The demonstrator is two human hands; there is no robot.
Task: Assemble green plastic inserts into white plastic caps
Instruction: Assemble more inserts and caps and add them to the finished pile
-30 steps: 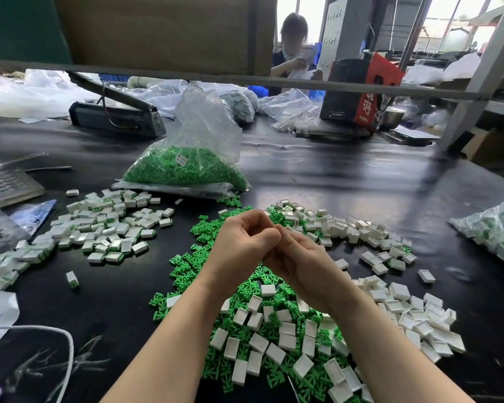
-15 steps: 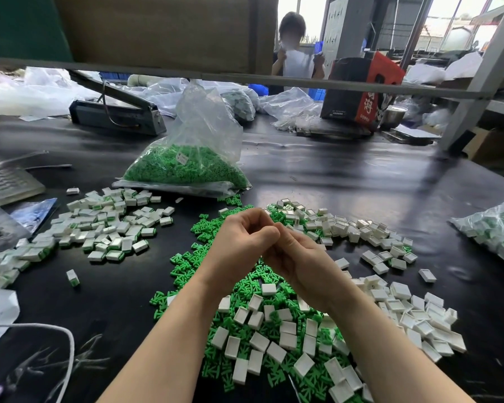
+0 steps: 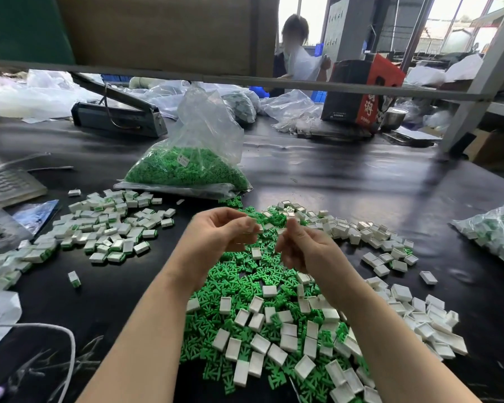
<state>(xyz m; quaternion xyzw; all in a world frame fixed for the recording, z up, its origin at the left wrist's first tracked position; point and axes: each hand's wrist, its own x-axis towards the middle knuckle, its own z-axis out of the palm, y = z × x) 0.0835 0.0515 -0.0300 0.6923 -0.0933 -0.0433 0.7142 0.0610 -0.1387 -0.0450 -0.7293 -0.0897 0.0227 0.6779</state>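
Left hand (image 3: 216, 237) has fingers curled, seems to pinch a small white piece (image 3: 249, 228) at its tips, blurred, so can't tell if it's a finished cap; right hand (image 3: 303, 248) loosely curled just beside it, hold unclear. Loose green inserts (image 3: 245, 283) and white caps (image 3: 256, 321) lie heaped right below both hands, assembled pieces (image 3: 108, 228) piled well off to the left hand's outer side. Parts look light, rigid and smooth, likely slippery: best pinched by the cap's long side walls, insert by its edges.

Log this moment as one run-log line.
stage: between pieces | left hand: blurred, seems to pinch white cap | right hand: curled, contents unclear | hands apart above green inserts
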